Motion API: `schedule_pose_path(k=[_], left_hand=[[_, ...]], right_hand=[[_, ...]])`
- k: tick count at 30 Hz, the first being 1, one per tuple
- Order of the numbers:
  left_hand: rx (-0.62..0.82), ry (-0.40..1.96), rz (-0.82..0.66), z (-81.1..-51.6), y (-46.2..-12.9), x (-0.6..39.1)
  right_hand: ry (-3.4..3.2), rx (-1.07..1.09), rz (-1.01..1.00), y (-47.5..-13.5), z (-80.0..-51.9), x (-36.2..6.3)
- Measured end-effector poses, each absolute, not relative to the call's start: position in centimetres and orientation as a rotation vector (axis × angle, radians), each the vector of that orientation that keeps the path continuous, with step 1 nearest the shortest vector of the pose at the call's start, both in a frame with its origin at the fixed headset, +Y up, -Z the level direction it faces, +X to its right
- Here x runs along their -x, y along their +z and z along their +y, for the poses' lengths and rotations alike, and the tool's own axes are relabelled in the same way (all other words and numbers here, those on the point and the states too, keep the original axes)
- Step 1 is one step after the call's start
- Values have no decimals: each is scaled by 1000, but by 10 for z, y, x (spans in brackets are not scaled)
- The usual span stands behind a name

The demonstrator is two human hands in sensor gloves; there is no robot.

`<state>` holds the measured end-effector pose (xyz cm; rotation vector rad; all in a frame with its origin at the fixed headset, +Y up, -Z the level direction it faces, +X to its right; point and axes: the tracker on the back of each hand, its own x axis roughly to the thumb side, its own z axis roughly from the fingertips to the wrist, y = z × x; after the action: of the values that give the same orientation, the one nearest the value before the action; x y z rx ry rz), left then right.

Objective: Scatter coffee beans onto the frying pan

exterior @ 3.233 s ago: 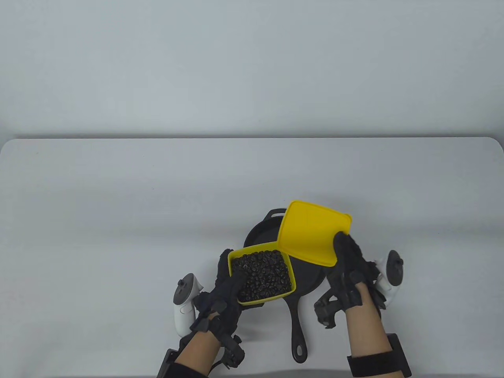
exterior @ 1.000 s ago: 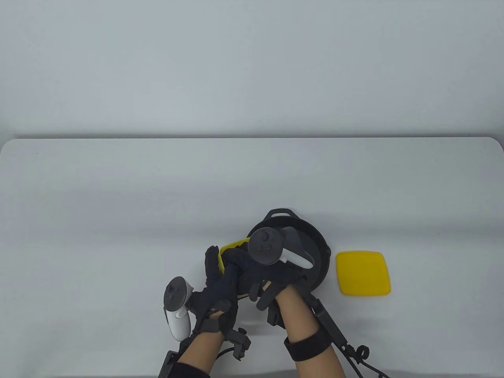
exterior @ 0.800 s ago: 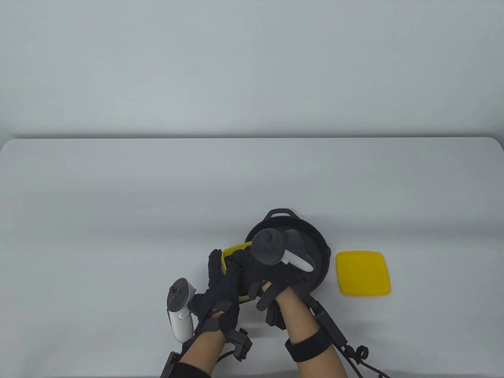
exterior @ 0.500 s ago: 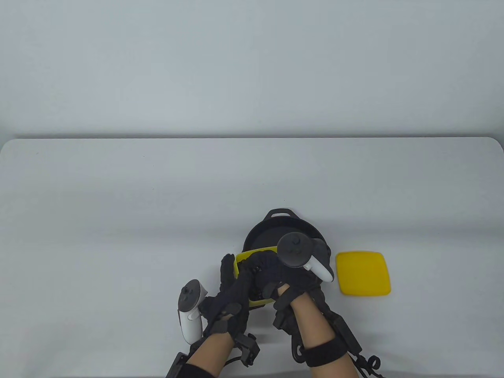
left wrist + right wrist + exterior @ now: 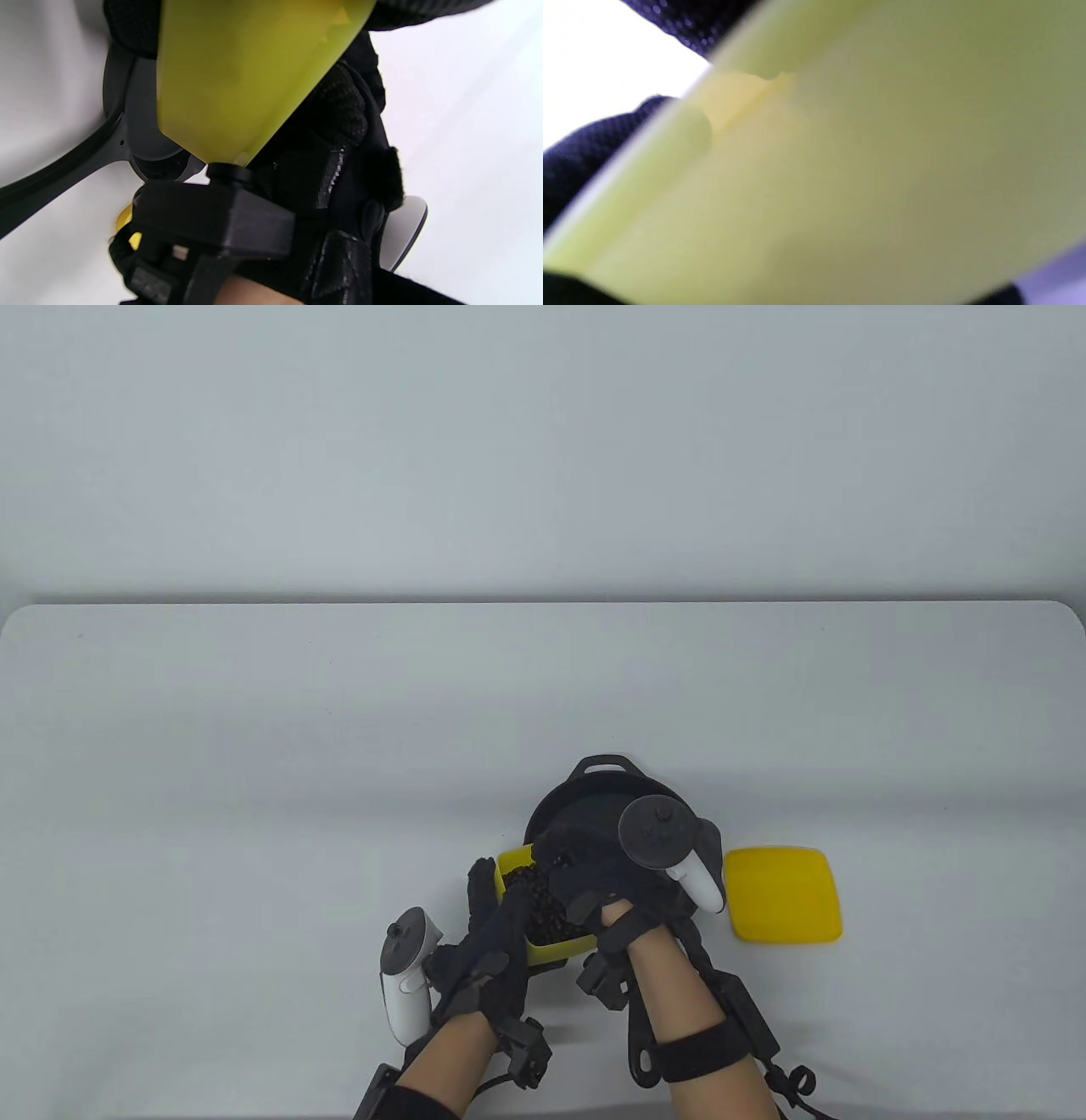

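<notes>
Nearest, the left hand (image 5: 488,950) grips the yellow box (image 5: 551,952) of coffee beans (image 5: 543,903) beside the frying pan (image 5: 585,806). The right hand (image 5: 607,886) hovers over the box, fingers curled; whether it holds beans I cannot tell. The yellow lid (image 5: 785,895) lies on the counter (image 5: 254,729), right of the pan.

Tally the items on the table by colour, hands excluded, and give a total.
Yellow: 2, the container of coffee beans and the lid.
Black: 1, the frying pan.
Total: 3, counting the beans with their container.
</notes>
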<state>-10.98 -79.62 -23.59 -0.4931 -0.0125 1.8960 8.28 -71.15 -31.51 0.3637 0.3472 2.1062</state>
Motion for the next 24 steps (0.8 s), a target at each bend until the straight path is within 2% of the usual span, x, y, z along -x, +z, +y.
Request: schedule_pose_path(k=[16, 21, 24], left_hand=[[498, 1927, 10, -794, -235, 113], [453, 1945, 41, -794, -237, 119], [425, 1932, 45, -793, -239, 123]], right_hand=[[1918, -275, 252, -318, -703, -107], [1892, -132, 180, -321, -701, -134], [1834, -46, 180, -325, -711, -149]])
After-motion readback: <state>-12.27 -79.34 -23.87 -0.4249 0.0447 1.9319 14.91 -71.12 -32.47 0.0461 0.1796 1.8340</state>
